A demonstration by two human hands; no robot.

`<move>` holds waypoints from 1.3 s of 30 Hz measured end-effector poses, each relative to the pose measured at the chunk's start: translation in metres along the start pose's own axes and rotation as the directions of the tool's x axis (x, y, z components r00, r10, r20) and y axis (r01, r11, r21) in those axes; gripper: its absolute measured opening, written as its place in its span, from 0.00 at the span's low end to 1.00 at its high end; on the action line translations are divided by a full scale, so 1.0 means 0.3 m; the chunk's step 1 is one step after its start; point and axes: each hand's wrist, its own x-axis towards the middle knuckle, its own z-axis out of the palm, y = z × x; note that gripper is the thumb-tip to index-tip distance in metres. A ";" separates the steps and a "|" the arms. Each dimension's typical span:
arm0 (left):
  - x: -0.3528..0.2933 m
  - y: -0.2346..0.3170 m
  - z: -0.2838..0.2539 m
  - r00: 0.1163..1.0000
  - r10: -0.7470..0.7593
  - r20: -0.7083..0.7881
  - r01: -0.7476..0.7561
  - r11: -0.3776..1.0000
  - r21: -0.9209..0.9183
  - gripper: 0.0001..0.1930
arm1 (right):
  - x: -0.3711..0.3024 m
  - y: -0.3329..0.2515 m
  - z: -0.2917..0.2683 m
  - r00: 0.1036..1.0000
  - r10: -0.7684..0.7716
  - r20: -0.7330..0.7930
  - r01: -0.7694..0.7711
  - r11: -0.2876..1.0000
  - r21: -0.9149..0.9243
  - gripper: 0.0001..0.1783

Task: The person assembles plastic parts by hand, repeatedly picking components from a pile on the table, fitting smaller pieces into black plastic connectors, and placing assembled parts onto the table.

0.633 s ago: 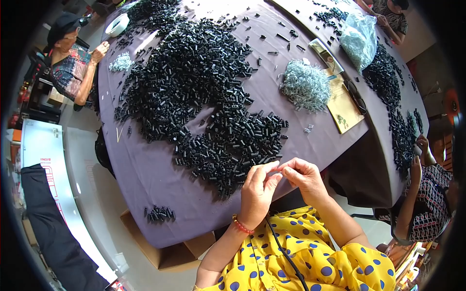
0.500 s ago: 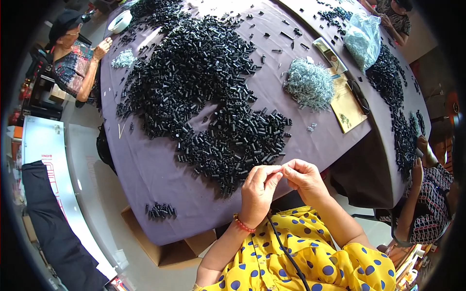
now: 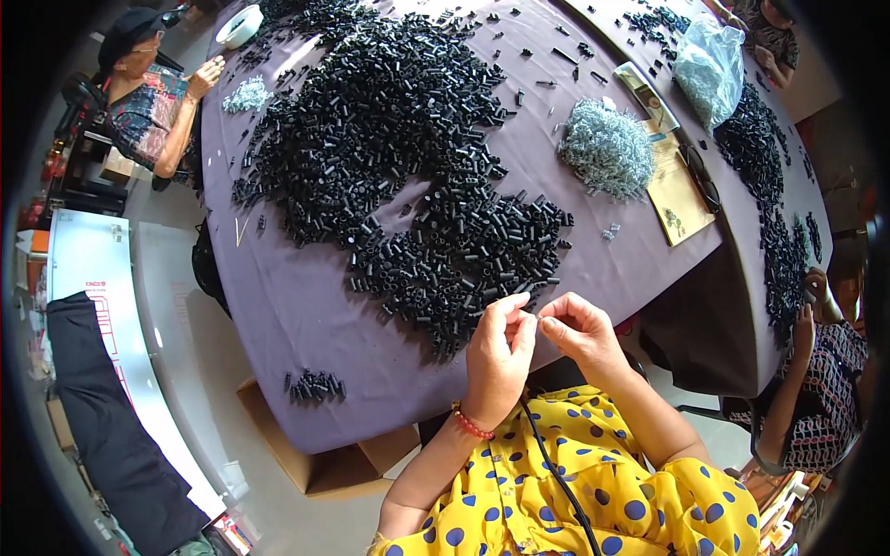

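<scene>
My left hand (image 3: 501, 357) and my right hand (image 3: 586, 341) are held up in front of me at the near edge of the cloth-covered table. Both are closed in a pinch, the fingertips almost meeting. Whatever they hold is too small to make out. Just beyond them spreads a large heap of short black tubular plastic pieces (image 3: 464, 250). Off to the right of that heap lies a pile of small clear parts (image 3: 607, 153), with a few loose clear pieces (image 3: 611, 232) nearer to me.
A small cluster of black pieces (image 3: 315, 385) lies near the table's left corner. Beside the clear pile are a yellow pad (image 3: 681, 199) and dark glasses (image 3: 700, 178). A plastic bag (image 3: 709, 74) and a white bowl (image 3: 239, 28) stand farther off. Other people sit around; a cardboard box (image 3: 324, 463) is below.
My fingertips, which touched before, have drawn slightly apart. The left fingers have lifted and turned a little upward. The whole view has shifted slightly.
</scene>
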 end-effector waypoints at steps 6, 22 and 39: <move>-0.005 -0.010 -0.003 1.000 -0.024 0.005 0.024 1.000 0.000 0.15 | 0.015 0.053 -0.007 0.975 -0.220 0.028 0.221 0.958 -0.183 0.07; -0.002 -0.003 -0.029 0.996 -0.004 0.089 0.006 1.000 -0.022 0.14 | 0.011 0.021 0.008 0.998 -0.054 0.037 0.062 0.964 -0.257 0.08; 0.006 0.009 -0.009 0.990 0.112 0.085 -0.132 0.947 0.291 0.14 | 0.005 0.002 0.036 0.888 -0.460 0.011 0.378 0.714 -0.590 0.06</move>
